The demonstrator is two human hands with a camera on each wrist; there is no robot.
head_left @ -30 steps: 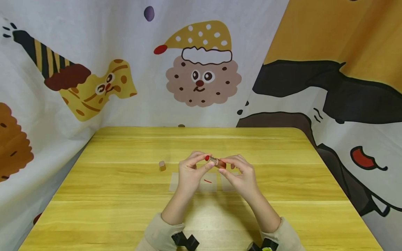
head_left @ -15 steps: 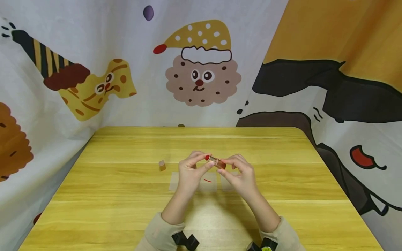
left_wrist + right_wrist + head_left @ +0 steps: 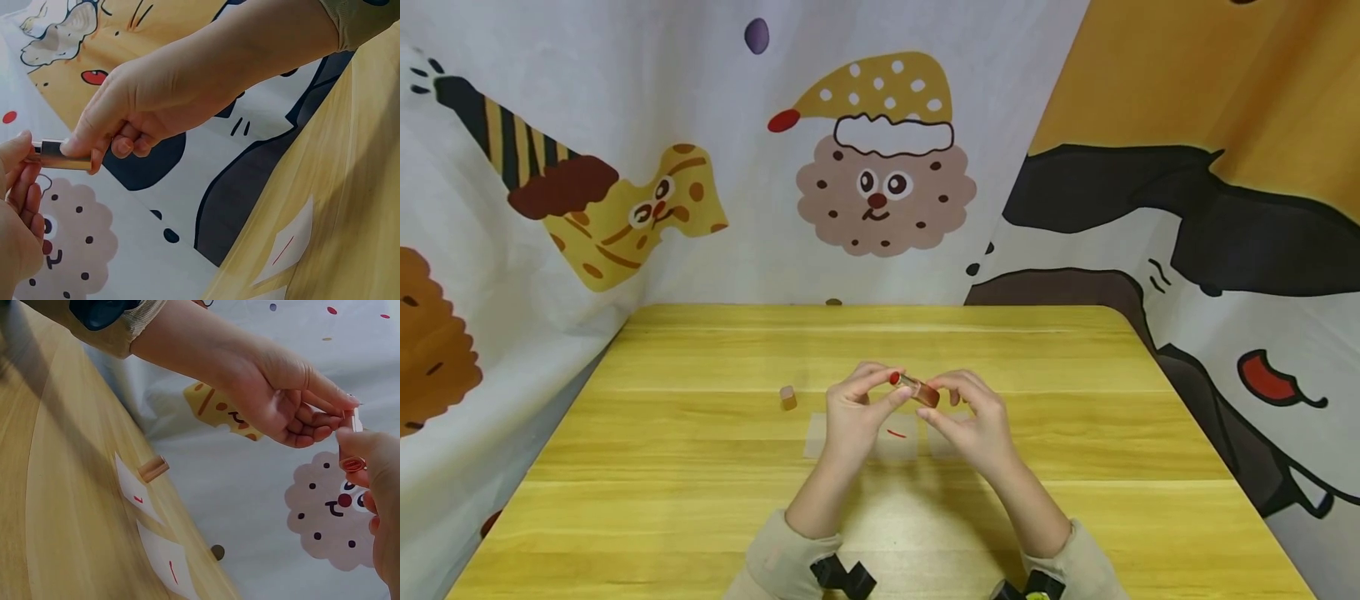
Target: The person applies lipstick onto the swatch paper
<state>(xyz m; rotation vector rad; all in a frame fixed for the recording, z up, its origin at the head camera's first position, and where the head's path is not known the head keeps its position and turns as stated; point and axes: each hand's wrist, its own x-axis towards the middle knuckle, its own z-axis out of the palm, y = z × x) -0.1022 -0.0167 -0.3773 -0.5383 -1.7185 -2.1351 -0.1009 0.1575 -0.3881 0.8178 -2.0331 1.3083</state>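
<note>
Both hands hold one lipstick (image 3: pixel 927 394) above the table, tilted with its red tip toward the left. My left hand (image 3: pixel 855 417) pinches the gold collar near the red end between thumb and fingertips. At the other end, my right hand (image 3: pixel 977 417) pinches the brownish base between thumb and index finger, its other fingers curled loosely. In the left wrist view the dark and gold tube (image 3: pixel 69 162) spans the two hands. The right wrist view shows its round end with a red label (image 3: pixel 353 464). Below lies a middle paper card (image 3: pixel 895 448) with a red stroke.
Left of the hands, the lipstick cap (image 3: pixel 787 398) stands on the wooden table (image 3: pixel 700 500). More paper cards lie partly hidden under the hands, a left card (image 3: pixel 814 437) and a right card (image 3: pixel 942 443). A cartoon-print curtain (image 3: pixel 737 275) hangs behind the table.
The right index finger and thumb have shifted slightly on the lipstick's base, uncovering a bit more of it. The left hand, cap and cards stay in place.
</note>
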